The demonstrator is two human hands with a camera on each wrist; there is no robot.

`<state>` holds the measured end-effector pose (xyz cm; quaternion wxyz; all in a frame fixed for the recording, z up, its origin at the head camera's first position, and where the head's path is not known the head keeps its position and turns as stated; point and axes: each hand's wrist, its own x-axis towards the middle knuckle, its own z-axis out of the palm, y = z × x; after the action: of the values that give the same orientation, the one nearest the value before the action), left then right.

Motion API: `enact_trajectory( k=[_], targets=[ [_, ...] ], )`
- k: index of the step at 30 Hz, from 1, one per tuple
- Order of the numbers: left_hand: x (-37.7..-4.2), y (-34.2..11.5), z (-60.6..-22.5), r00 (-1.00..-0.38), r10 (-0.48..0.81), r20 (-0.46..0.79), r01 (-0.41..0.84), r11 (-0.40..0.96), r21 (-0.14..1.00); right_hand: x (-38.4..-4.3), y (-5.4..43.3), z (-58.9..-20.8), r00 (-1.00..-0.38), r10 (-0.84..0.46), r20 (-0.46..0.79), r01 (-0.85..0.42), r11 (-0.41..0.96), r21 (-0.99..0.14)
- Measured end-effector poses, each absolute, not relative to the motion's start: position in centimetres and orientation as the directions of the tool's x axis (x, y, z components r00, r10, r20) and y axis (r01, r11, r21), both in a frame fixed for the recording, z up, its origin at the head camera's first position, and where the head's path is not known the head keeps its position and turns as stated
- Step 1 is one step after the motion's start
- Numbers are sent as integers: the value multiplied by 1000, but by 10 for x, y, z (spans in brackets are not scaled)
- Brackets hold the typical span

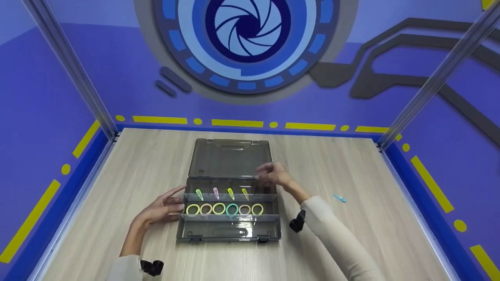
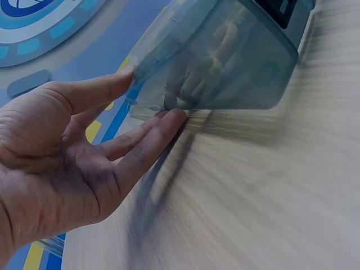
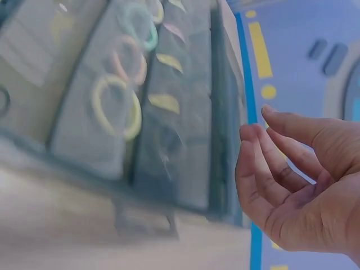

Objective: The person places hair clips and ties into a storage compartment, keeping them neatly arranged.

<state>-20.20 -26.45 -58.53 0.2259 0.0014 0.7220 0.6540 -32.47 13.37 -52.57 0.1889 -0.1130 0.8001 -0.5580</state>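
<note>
A smoky see-through plastic organizer box (image 1: 207,226) lies with its lid (image 1: 230,158) folded back. Snap hair clips (image 1: 216,192) in green, pink and yellow stand along its rear section; yellow, pinkish and teal hair ties (image 1: 232,210) line the middle one. My left hand (image 1: 162,208) touches the box's left side, its thumb and fingers (image 2: 154,132) loosely extended against the wall and lower edge. Over the rear right corner, near the hinge, hovers my right hand (image 1: 275,174). Its fingers (image 3: 247,174) are loosely bent, and nothing shows between them and the thumb.
A blue hair clip (image 1: 340,198) lies on the wood-grain table (image 1: 332,168), right of the box. Printed blue panels (image 1: 242,111) border the table at the back and sides, with metal posts (image 1: 429,78) at the rear corners.
</note>
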Motion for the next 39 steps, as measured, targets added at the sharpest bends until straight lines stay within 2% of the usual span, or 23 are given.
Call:
enact_trajectory(
  k=[4, 9, 16, 23, 32, 39],
  targets=[
    [-202, -265, -586, -896, 307, -322, -291, 145, 946, -334, 157, -520, -924, -331, -191, 60, 368, -928],
    [-200, -266, -588, -897, 300, -324, -288, 157, 945, -339, 187, -520, -943, -293, -159, 33, 391, -920],
    [-196, -267, -591, -901, 276, -334, -294, 179, 939, -332, 242, -529, -952, -286, -107, -19, 407, -913],
    [-198, -267, -590, -901, 293, -321, -282, 166, 945, -325, 292, -537, -967, -241, -86, -19, 402, -915],
    [-201, -266, -587, -896, 322, -306, -268, 157, 950, -316, 343, -553, -978, -196, -70, -30, 467, -884],
    [-203, -265, -587, -898, 308, -313, -270, 176, 947, -310, 379, -568, -994, -79, -70, 13, 567, -824]
  ],
)
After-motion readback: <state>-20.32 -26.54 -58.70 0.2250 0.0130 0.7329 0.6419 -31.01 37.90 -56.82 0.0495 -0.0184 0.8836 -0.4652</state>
